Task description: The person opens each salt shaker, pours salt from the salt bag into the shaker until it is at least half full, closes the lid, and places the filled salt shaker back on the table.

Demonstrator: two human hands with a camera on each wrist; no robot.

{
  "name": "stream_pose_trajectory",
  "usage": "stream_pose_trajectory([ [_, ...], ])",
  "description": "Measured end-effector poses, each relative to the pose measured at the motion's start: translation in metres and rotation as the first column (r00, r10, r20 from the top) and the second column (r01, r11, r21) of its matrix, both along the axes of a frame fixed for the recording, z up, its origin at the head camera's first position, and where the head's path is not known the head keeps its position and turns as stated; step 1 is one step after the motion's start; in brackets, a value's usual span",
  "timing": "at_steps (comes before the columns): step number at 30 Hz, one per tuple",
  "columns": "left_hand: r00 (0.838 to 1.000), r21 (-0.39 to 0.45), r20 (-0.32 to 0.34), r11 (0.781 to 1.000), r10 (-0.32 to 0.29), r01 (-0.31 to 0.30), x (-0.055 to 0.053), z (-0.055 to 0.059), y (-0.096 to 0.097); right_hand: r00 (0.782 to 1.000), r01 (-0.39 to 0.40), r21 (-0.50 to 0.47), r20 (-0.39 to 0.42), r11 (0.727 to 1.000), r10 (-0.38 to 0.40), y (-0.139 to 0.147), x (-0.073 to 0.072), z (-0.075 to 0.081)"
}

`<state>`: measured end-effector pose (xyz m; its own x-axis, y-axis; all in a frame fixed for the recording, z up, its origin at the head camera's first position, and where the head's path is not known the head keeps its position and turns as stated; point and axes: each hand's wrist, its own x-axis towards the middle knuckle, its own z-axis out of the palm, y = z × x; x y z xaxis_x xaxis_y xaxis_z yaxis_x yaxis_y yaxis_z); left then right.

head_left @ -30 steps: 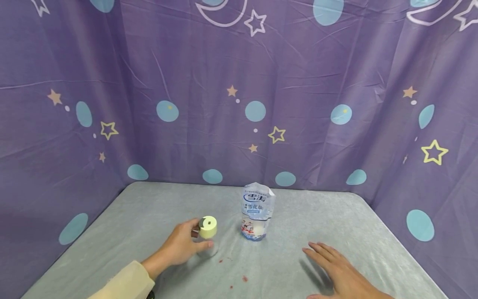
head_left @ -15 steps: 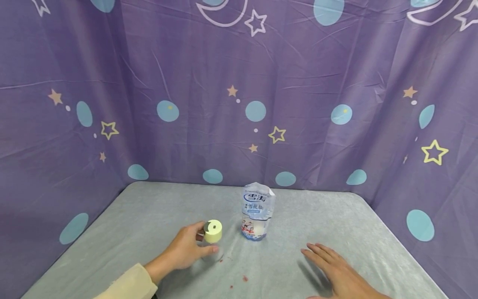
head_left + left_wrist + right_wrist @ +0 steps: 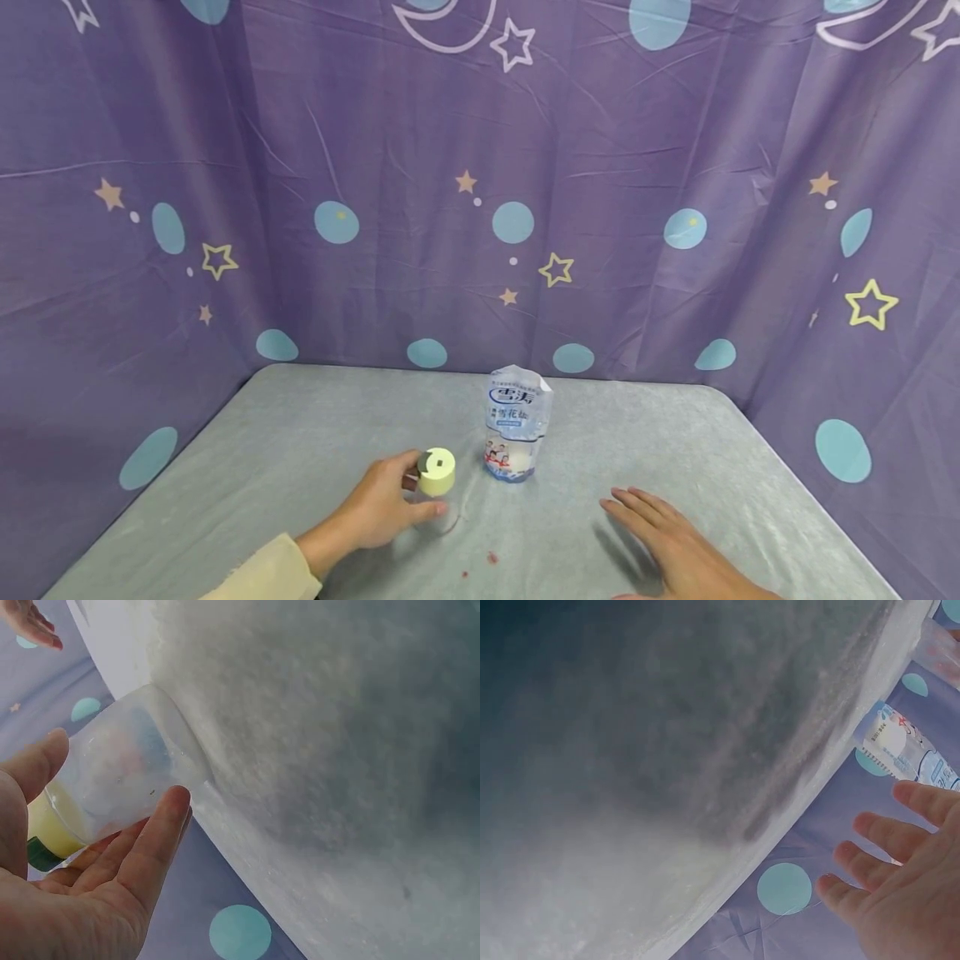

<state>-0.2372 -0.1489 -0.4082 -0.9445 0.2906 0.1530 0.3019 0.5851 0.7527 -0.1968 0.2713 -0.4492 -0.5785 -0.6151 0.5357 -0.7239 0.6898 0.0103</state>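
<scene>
My left hand [image 3: 390,502] holds a clear seasoning jar [image 3: 120,761], thumb on one side and fingers round the other. The jar's pale yellow lid [image 3: 437,472] has a dark green part and a small dark opening on top. Its base is at or very near the table in the left wrist view; exact contact cannot be told. Just beyond it to the right stands an upright printed pouch [image 3: 515,425] in blue and white, with a crumpled top. My right hand [image 3: 671,546] hovers at the right with fingers extended, touching nothing visible; the pouch also shows in the right wrist view.
A grey cloth-covered table [image 3: 600,433] lies beneath everything. Small red marks [image 3: 492,557] dot the cloth in front of the pouch. Behind and at both sides hangs a purple curtain [image 3: 420,167] with stars and blue dots.
My left hand has moved the jar to the right and slightly toward me, closer to the pouch. The pouch stays put, and my right hand has shifted only slightly left.
</scene>
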Motion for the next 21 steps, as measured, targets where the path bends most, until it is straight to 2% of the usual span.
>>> stream_pose_trajectory([
  [9,0.998,0.015,0.015,0.998,-0.055,0.055,0.005,0.001,0.008,0.999,-0.016,-0.012,-0.034,1.0,0.015,-0.004,0.0,-0.003],
  [21,0.996,0.012,0.012,0.996,-0.085,0.085,0.011,0.002,0.018,0.999,0.004,0.021,-0.034,1.0,-0.003,-0.008,0.002,-0.001],
])
